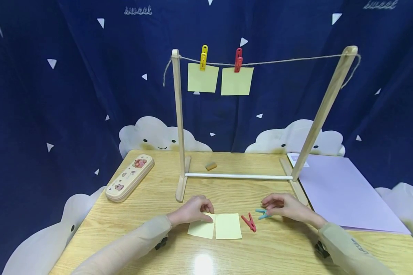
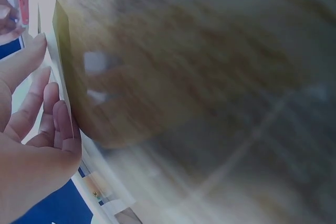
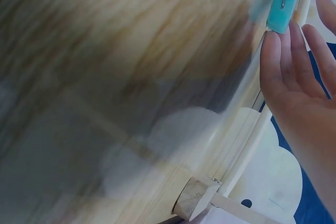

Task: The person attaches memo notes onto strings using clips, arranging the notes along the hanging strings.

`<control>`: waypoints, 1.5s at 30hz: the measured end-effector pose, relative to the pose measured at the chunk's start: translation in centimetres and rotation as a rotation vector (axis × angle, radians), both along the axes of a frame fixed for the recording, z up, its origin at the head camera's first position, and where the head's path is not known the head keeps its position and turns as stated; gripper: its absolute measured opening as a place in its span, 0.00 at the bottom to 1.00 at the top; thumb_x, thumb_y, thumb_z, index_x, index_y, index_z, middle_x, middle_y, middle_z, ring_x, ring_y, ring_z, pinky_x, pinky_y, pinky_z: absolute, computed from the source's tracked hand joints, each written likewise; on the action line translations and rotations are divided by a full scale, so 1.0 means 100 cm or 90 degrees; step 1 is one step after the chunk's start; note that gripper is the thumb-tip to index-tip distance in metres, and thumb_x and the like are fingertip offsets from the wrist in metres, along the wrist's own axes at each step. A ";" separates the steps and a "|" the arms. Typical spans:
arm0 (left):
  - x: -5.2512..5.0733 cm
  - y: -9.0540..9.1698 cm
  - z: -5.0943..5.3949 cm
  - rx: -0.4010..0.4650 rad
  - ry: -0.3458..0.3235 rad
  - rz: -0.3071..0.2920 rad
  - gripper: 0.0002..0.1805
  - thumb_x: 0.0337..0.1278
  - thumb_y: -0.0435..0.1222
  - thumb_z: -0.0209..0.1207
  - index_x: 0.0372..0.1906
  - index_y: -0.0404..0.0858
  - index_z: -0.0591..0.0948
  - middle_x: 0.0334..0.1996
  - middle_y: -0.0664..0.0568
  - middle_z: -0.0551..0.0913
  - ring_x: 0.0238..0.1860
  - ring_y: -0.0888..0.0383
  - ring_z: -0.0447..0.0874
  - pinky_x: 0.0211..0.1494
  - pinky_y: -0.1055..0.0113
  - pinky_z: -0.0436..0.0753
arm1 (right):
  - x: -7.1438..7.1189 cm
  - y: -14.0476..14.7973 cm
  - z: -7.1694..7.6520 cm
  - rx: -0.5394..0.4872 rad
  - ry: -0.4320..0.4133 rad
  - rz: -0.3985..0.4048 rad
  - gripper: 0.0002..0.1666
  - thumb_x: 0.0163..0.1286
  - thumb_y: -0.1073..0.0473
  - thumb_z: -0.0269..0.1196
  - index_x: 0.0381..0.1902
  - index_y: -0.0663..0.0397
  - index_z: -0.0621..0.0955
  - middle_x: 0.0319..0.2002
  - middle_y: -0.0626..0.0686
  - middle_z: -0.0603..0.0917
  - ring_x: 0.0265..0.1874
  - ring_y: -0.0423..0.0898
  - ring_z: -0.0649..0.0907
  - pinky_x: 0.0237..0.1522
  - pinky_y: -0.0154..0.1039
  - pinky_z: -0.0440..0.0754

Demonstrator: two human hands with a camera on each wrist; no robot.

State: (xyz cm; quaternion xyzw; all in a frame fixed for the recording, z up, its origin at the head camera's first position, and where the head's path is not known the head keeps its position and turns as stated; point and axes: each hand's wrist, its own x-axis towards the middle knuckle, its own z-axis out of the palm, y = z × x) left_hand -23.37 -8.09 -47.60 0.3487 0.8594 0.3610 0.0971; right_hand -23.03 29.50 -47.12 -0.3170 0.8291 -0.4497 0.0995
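Observation:
My left hand (image 1: pixel 194 210) (image 2: pixel 31 129) touches the upper part of a pale yellow note (image 1: pixel 201 230), its thumb and fingers apart in the left wrist view. A second note (image 1: pixel 228 226) lies just right of it. Beside that are a red clip (image 1: pixel 250 223) and a light blue clip (image 1: pixel 261 212) (image 3: pixel 282 3). My right hand (image 1: pixel 287 206) (image 3: pixel 302 85) has its fingertips at the blue clip's end, the thumb standing apart in the right wrist view. Above, a yellow clip (image 1: pixel 204 57) and another red clip (image 1: pixel 238 60) hold two notes on a string.
The string (image 1: pixel 282 61) runs between wooden posts (image 1: pixel 179 114) joined low by a white bar (image 1: pixel 237 176). A small brown block (image 1: pixel 211 166) lies behind the bar. At left is a pencil case (image 1: pixel 130 178); at right, a large lilac sheet (image 1: pixel 344 191).

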 end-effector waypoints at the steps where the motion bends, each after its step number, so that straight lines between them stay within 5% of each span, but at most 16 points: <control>1: 0.000 0.000 0.000 0.000 -0.002 -0.001 0.11 0.47 0.35 0.74 0.35 0.36 0.84 0.33 0.48 0.84 0.34 0.62 0.76 0.39 0.78 0.75 | 0.000 0.000 0.000 0.001 -0.001 0.000 0.19 0.66 0.63 0.66 0.52 0.69 0.80 0.46 0.68 0.86 0.44 0.47 0.88 0.45 0.31 0.85; 21: -0.003 0.000 -0.001 0.024 -0.079 0.002 0.11 0.48 0.30 0.72 0.36 0.34 0.83 0.27 0.47 0.84 0.27 0.71 0.72 0.35 0.79 0.73 | 0.000 0.000 0.001 -0.003 -0.036 0.005 0.22 0.65 0.61 0.68 0.53 0.70 0.79 0.47 0.69 0.85 0.44 0.44 0.87 0.46 0.31 0.85; 30: -0.002 0.001 0.001 0.033 -0.090 -0.002 0.09 0.48 0.29 0.72 0.34 0.33 0.82 0.29 0.46 0.83 0.28 0.70 0.72 0.35 0.79 0.72 | -0.003 -0.004 -0.001 0.035 -0.001 0.016 0.21 0.63 0.60 0.70 0.51 0.65 0.81 0.44 0.64 0.87 0.40 0.49 0.87 0.43 0.31 0.86; 45: -0.001 -0.002 -0.002 0.048 -0.102 0.010 0.09 0.49 0.27 0.70 0.34 0.33 0.80 0.27 0.47 0.82 0.28 0.70 0.72 0.35 0.79 0.73 | -0.001 -0.019 0.001 0.110 0.076 0.009 0.22 0.56 0.56 0.75 0.46 0.60 0.83 0.38 0.53 0.87 0.35 0.41 0.83 0.37 0.33 0.85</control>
